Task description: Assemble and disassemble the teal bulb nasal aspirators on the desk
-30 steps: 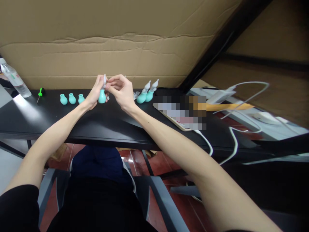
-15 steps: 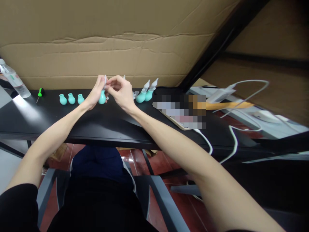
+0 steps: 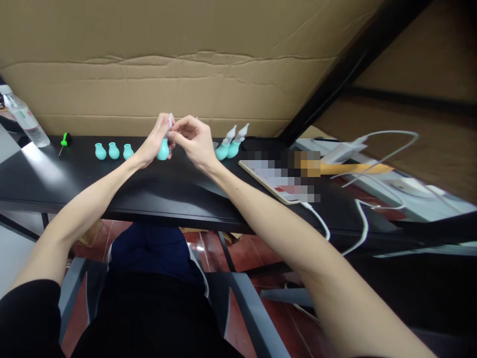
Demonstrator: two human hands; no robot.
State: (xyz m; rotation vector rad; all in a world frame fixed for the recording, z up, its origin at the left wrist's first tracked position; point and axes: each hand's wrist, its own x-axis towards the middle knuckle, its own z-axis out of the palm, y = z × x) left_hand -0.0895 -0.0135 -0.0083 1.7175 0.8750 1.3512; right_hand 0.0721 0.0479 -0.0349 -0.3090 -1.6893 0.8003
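My left hand (image 3: 152, 141) is closed around a teal bulb syringe (image 3: 162, 150) with a pale, translucent nozzle (image 3: 170, 120) pointing up. Thumb and forefinger of my right hand (image 3: 197, 140) pinch at the syringe's neck, where bulb and nozzle meet; the fingers partly hide this joint. On the left stand three open-necked teal bulbs without nozzles, the nearest bulb (image 3: 128, 150) partly behind my left wrist. Right of my hands, two bulb syringes (image 3: 234, 147) with nozzles lean to the right. A small clear piece (image 3: 215, 145) shows beside my right hand.
On the black table (image 3: 74, 184) are a green-handled screwdriver (image 3: 64, 141) and a clear water bottle (image 3: 28, 119) at the left. A partly blurred-out phone (image 3: 257, 180) with a white cable (image 3: 319, 219) lies at the right. A cardboard panel (image 3: 167, 94) stands behind.
The whole view has shifted slightly, moving most things a little to the right in the picture. Both hands keep their hold on the bulb syringe, with only a small change in finger position.
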